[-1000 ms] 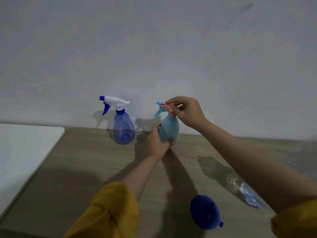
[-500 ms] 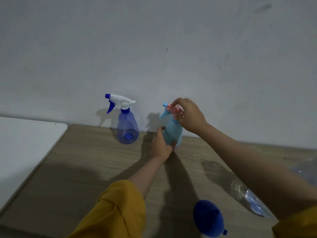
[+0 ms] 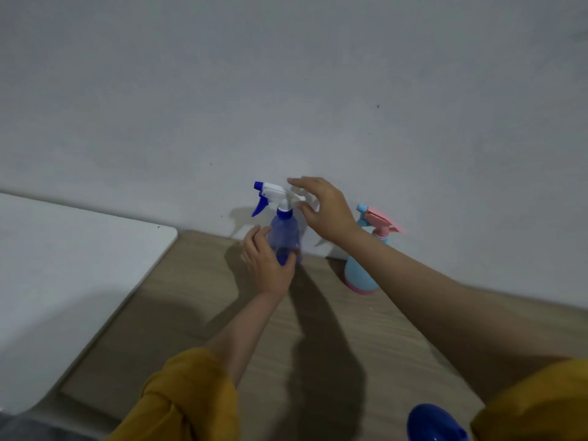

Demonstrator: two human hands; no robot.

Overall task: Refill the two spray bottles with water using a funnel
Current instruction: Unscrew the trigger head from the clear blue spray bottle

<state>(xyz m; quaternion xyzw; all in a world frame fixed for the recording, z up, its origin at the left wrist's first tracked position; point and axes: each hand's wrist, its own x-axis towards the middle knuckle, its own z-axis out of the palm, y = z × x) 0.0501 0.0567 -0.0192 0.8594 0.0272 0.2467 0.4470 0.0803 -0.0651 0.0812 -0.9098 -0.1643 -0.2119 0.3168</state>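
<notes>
Left hand (image 3: 267, 265) half-curled, right hand (image 3: 324, 208) spread open, both arms extended.

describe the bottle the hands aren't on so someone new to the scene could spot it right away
Follow the grey wall down to the back edge of the wooden table. Right of the right hand stands the light blue spray bottle, the only one with a pink trigger head and pink base.

blue funnel (image 3: 437, 424) cut off by bottom edge, right hand (image 3: 324, 208) motion-blurred

Plain room, likely a home: wooden table (image 3: 197, 313) against bare grey wall (image 3: 286, 90).
</notes>
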